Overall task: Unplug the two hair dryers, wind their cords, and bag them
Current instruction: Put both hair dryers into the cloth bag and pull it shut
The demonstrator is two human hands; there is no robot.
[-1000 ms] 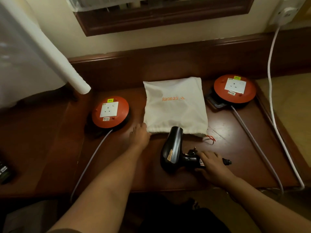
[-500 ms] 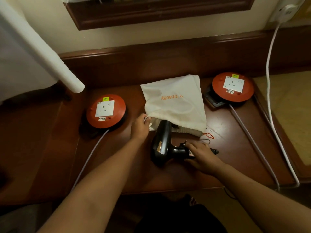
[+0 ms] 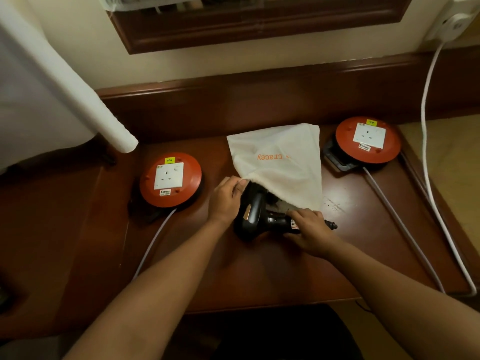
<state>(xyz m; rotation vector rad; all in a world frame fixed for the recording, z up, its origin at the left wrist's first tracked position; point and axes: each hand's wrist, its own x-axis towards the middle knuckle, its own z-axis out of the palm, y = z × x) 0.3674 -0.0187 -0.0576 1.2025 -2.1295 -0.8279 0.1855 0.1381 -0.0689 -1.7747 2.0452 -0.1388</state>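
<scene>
Since the earlier frames, bag mouth lifted and hair dryer (image 3: 250, 213) advanced; nozzle end now under the raised lip of the white drawstring bag (image 3: 281, 162), where before it lay short of the flat mouth.

Left hand (image 3: 224, 198) pinches the bag's near edge, fingers curled on the cloth, holding the opening up; right hand (image 3: 310, 229) wrapped round the dryer's handle, fingers closed on it, pushing toward the mouth. Dryer body mostly outside, resting on the wooden desk (image 3: 259, 276); something dark already sits inside the opening, cannot tell what. Two orange extension reels (image 3: 170, 179) (image 3: 368, 139) sit either side, sockets vacant.

Risks, judged: handle sticks out sideways and may snag the lip, since only one side of the mouth is held; cloth could slip from the pinch and fold shut over the nozzle; wound cord, hidden under the right hand, may loosen and trail out; contents inside may block full entry; a hard shove could slide the whole bag toward the back wall.
</scene>
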